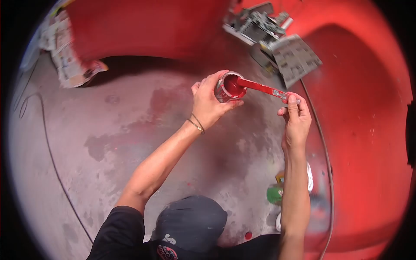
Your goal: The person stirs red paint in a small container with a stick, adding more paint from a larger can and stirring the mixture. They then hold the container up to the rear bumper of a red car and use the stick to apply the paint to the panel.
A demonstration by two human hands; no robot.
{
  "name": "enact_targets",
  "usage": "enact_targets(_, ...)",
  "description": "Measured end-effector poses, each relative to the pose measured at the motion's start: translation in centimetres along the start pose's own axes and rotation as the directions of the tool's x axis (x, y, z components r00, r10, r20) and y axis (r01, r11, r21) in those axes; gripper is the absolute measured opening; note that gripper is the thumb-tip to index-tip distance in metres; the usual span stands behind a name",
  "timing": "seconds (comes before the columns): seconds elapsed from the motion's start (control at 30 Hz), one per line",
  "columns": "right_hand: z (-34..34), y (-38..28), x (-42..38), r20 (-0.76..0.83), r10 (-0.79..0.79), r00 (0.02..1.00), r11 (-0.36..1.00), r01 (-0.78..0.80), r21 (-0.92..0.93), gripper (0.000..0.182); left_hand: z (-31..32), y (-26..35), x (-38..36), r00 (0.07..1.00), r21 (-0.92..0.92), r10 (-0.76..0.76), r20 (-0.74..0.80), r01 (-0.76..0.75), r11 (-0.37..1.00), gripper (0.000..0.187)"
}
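Note:
My left hand (209,100) is wrapped round a small paint-smeared can (220,92), thumb along its near side. Inside the can, red paint (234,86) coats the walls, and the opening is tilted toward me. My right hand (297,115) pinches the end of a flat stirring stick (261,86) between thumb and fingers. Wet red paint covers most of the stick, with bare greyish patches near my fingers. Its other end dips into the mouth of the can. Red stains show on the fingers of both hands.
Large glossy red panels (143,26) stand at the upper left and right. Newspaper (71,56) hangs at the left; a paper-covered grey object (294,58) is at the top right. Cables (43,117) cross the stained floor (125,117). A green container (274,195) stands beside my right forearm.

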State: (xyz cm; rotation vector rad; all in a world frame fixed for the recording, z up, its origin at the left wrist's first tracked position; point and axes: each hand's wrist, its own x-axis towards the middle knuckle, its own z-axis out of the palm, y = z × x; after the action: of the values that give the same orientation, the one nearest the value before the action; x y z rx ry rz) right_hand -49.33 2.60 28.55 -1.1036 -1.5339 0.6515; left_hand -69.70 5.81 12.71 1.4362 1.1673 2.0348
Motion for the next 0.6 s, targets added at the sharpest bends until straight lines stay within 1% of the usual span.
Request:
enact_targets(0.07, -0.8, -1.3, -1.9, -0.041, -0.078, 0.996, 0.978, 0.068, -0.198, 0.024, 1.4, -0.2, -1.1, 0.997, -0.022, 0.017, 0.078, -0.015, 1.000, 0.093)
enact_targets(0.17, 0.3, -3.9, -4.4, -0.068, -0.133, 0.989, 0.895, 0.090, -0.438, 0.019, 3.0, -1.1, -1.8, 0.974, -0.143, 0.045, 0.221, -0.014, 0.990, 0.096)
enact_targets(0.2, -0.2, -3.9, -5.6, -0.046, -0.174, 0.984, 0.861, 0.129, -0.493, 0.011, 3.7, -1.2, -2.7, 0.963, -0.180, 0.074, 0.258, -0.027, 0.983, 0.096)
enact_targets(0.23, -0.3, -3.7, -6.5, 0.035, -0.269, 0.963, 0.745, 0.231, -0.626, 0.010, 4.4, -1.6, -3.5, 0.950, -0.217, 0.101, 0.294, -0.037, 0.976, 0.096)
enact_targets(0.27, 1.6, -6.1, -6.4, 0.165, -0.339, 0.926, 0.569, 0.342, -0.748, 0.010, 3.6, -1.2, -2.7, 0.946, -0.281, 0.123, 0.300, -0.036, 0.959, 0.096)
enact_targets(0.3, 2.6, -6.9, -6.5, 0.292, -0.376, 0.880, 0.398, 0.438, -0.806, 0.015, 3.9, -1.3, -2.8, 0.937, -0.316, 0.159, 0.311, -0.056, 0.947, 0.097)
enact_targets(0.33, 3.6, -7.7, -6.6, 0.412, -0.405, 0.816, 0.213, 0.523, -0.825, 0.021, 3.9, -1.4, -2.8, 0.927, -0.351, 0.192, 0.322, -0.072, 0.934, 0.097)
enact_targets(0.43, 6.0, -9.1, -7.4, 0.581, -0.255, 0.772, -0.060, 0.588, -0.807, 0.029, 3.4, -1.9, -2.3, 0.893, -0.459, 0.296, 0.340, -0.117, 0.881, 0.097)
enact_targets(0.47, 6.4, -8.7, -7.7, 0.590, -0.234, 0.773, -0.077, 0.590, -0.804, 0.034, 3.3, -2.2, -2.0, 0.880, -0.492, 0.332, 0.338, -0.135, 0.860, 0.097)
enact_targets(0.5, 4.7, -10.4, -9.2, 0.570, -0.239, 0.786, -0.097, 0.564, -0.820, 0.033, 3.8, 0.1, -2.5, 0.856, -0.512, 0.376, 0.356, -0.158, 0.844, 0.098)
enact_targets(0.57, 6.1, -9.8, -9.9, 0.550, -0.234, 0.802, -0.119, 0.537, -0.835, 0.032, 2.9, -1.5, -2.1, 0.816, -0.533, 0.432, 0.383, -0.187, 0.825, 0.098)
enact_targets(0.6, 7.5, -9.2, -10.5, 0.498, -0.221, 0.838, -0.055, 0.499, -0.865, 0.026, 1.9, -3.0, -1.8, 0.782, -0.529, 0.450, 0.432, -0.185, 0.828, 0.098)
